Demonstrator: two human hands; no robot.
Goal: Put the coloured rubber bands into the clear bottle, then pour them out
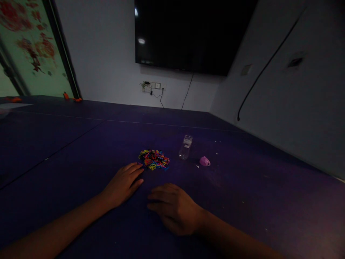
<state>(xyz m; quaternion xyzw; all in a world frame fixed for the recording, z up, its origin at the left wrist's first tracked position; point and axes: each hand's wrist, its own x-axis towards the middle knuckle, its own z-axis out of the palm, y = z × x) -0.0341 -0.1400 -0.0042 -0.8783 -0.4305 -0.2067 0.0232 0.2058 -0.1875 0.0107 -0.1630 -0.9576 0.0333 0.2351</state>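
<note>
Heaped pieces (153, 159) lie left of the bottle (185, 148), the cap (204, 161) right.

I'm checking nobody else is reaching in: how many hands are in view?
2: the left hand close beside the colourful pile, and the right hand, fingers curled, nearer the camera.

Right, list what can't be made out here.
All in the head view:
Right hand: whether it holds anything; its back hides the palm.
Colourful pile: lower pieces, covered by those on top.
Clear bottle: any print on its pale patch, too small and dim.
Black screen: its upper edge, cut off by the picture's top.
</note>
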